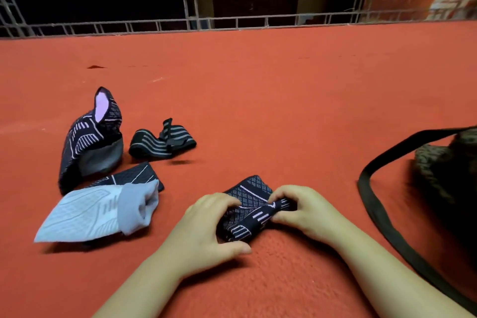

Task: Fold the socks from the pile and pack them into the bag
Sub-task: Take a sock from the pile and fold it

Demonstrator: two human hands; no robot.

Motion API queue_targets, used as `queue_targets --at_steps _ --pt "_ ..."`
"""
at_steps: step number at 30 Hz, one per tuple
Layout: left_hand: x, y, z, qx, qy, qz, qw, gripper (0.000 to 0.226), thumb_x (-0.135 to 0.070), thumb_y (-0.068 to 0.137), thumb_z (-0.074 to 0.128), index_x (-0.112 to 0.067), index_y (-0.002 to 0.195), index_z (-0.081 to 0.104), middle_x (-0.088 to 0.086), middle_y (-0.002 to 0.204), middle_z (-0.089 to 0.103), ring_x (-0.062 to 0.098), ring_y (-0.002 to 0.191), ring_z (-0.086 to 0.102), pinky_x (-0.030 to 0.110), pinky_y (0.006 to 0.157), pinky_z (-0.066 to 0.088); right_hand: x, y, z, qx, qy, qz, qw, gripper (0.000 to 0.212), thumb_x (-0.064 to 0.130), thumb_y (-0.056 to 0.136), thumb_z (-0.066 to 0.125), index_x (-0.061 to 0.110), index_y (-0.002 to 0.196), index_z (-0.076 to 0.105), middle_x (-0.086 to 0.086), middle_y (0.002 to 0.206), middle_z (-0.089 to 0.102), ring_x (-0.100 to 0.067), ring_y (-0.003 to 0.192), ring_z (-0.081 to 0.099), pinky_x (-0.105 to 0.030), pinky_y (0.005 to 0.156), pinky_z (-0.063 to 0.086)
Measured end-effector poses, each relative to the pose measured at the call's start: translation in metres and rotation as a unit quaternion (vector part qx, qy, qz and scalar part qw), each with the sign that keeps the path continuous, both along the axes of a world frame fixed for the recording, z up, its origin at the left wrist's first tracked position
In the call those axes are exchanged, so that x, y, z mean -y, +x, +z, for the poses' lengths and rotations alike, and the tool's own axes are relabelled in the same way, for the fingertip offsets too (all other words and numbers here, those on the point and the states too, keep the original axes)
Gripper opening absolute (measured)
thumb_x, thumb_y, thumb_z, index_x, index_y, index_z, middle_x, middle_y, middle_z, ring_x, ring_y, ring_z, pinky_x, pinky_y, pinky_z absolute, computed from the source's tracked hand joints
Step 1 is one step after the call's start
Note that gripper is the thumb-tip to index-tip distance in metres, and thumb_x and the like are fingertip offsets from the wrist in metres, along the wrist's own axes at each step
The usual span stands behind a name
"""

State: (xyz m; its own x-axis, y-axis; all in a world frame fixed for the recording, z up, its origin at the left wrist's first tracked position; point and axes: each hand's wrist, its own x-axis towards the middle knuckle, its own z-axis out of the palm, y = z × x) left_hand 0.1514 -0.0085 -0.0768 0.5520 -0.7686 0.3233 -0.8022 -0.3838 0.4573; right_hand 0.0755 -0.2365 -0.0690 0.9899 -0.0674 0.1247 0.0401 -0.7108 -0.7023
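Near the front edge of the red bench (258,85), the left hand (206,227) and right hand (302,210) both pinch a bunched dark patterned sock (247,212) with curled fingers, the sock pile (103,162) lying toward the left edge and the bag (444,162) at the right edge.

You have a single view, from the camera on your own head, looking forward and down across the red carpet (258,111). It sits close above your hands: the left hand (206,224) and right hand (302,212) fill the lower middle, forearms entering from the bottom edge. The wide lens bends the far metal railing (232,22) along the top. The bag (438,162) is cut off at the right edge.
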Motion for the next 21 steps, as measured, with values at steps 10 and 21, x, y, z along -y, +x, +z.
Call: queue_targets --at_steps 10,21 --pt "0.001 -0.007 0.004 -0.107 -0.092 0.070 0.987 0.019 -0.057 0.073 0.042 -0.039 0.077 0.036 -0.005 0.059 0.050 0.011 0.054 0.048 0.030 0.057 0.040 -0.013 -0.010 0.004 0.089 0.069 -0.028 0.993 0.016 0.029 0.087 0.061 0.030 0.078 0.048 0.018 0.071 0.055 0.004 0.069 0.049 -0.020 0.067 0.039" --pt "0.005 -0.006 0.007 -0.052 0.142 0.190 0.970 0.026 -0.052 0.086 0.047 -0.028 0.091 0.054 -0.008 0.092 0.056 0.017 0.098 0.053 0.036 0.085 0.043 -0.031 0.000 0.004 -0.085 -0.238 -0.188 0.949 0.050 0.072 0.083 0.040 0.025 0.098 0.051 0.002 0.107 0.064 -0.024 0.103 0.059 -0.035 0.078 0.042"
